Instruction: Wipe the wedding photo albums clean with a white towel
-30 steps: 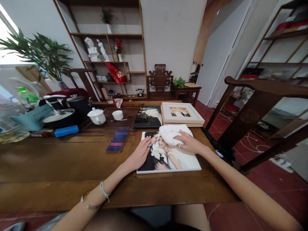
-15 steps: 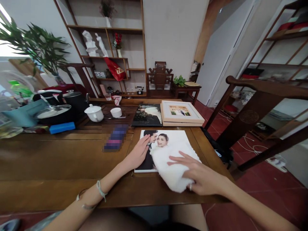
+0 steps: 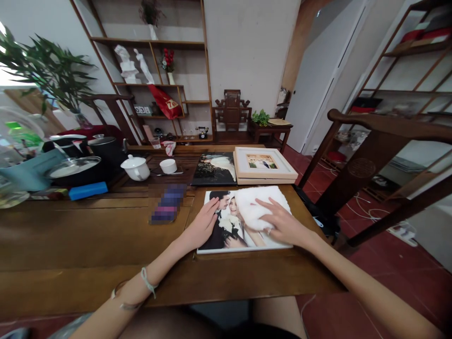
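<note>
A wedding photo (image 3: 229,230) with a thick white edge lies flat on the wooden table in front of me; whether it is an album or a panel I cannot tell. My left hand (image 3: 203,223) rests on its left side, fingers stretched out flat over the printed picture. On the upper right part of the photo lies a fluffy white cloth (image 3: 256,197), bunched under my right hand (image 3: 286,223). That hand's fingers are spread over the cloth and press it to the surface. The thumb side is partly hidden.
Behind the photo are a dark picture (image 3: 215,168) and a light-framed photo (image 3: 266,165). To the left sit a blurred-out purple item (image 3: 167,204), a white lidded cup (image 3: 136,168), a small white bowl (image 3: 168,165) and a blue box (image 3: 88,190). A wooden chair (image 3: 367,165) stands at right.
My right hand has pushed the white cloth up and away from me, from the photo's lower edge to its upper right, uncovering the lower middle. My left hand stays in place.
</note>
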Action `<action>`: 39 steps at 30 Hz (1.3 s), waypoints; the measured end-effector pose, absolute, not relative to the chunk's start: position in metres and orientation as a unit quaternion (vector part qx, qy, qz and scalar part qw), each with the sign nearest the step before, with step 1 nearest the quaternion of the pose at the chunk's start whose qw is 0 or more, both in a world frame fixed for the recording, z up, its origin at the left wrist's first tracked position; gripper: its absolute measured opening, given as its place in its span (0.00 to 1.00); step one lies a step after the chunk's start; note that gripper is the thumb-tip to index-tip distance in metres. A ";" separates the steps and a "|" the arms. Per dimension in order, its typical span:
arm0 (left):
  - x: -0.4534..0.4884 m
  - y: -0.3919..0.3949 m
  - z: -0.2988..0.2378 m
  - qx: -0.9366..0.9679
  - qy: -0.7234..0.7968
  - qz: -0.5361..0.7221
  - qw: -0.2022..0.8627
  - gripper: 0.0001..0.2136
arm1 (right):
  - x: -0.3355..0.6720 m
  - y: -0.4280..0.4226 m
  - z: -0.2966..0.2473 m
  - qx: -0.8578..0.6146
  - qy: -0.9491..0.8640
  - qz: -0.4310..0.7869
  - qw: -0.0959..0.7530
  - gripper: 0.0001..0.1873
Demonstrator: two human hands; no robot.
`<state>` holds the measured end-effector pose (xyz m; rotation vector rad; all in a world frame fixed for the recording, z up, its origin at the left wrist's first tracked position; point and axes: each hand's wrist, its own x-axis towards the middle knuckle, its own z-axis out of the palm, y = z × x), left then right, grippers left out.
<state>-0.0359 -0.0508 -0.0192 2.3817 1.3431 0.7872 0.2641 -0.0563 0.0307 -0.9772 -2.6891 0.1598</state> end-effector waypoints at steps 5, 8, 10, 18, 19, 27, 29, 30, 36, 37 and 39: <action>-0.035 -0.051 -0.019 0.828 0.461 0.284 0.148 0.22 | 0.260 -0.123 0.036 -0.267 -0.954 0.087 0.101 0.19; -0.035 -0.050 -0.021 0.830 0.457 0.283 0.147 0.22 | 0.260 -0.131 0.038 -0.214 -0.967 0.106 0.086 0.20; -0.036 -0.049 -0.022 0.832 0.455 0.282 0.148 0.21 | 0.261 -0.118 0.039 -0.195 -0.970 0.118 0.084 0.21; -0.038 -0.048 -0.020 0.842 0.449 0.260 0.147 0.21 | 0.265 -0.016 0.030 -0.371 -0.915 0.079 0.136 0.18; -0.038 -0.048 -0.020 0.842 0.450 0.258 0.146 0.21 | 0.264 -0.009 0.028 -0.385 -0.910 0.071 0.139 0.19; -0.037 -0.050 -0.020 0.842 0.449 0.263 0.141 0.21 | 0.247 -0.028 0.026 -0.343 -0.924 0.030 0.165 0.22; -0.037 -0.050 -0.019 0.840 0.450 0.266 0.144 0.21 | 0.242 -0.042 0.030 -0.313 -0.935 0.043 0.159 0.20; -0.037 -0.050 -0.019 0.839 0.449 0.268 0.146 0.21 | 0.238 -0.048 0.032 -0.296 -0.941 0.050 0.155 0.19; -0.038 -0.048 -0.018 0.846 0.429 0.278 0.153 0.20 | 0.225 -0.073 0.039 -0.220 -0.966 0.072 0.116 0.14; -0.038 -0.048 -0.018 0.847 0.428 0.278 0.151 0.20 | 0.225 -0.073 0.039 -0.225 -0.964 0.075 0.118 0.14; -0.038 -0.048 -0.019 0.846 0.432 0.274 0.147 0.21 | 0.226 -0.069 0.039 -0.253 -0.955 0.079 0.129 0.14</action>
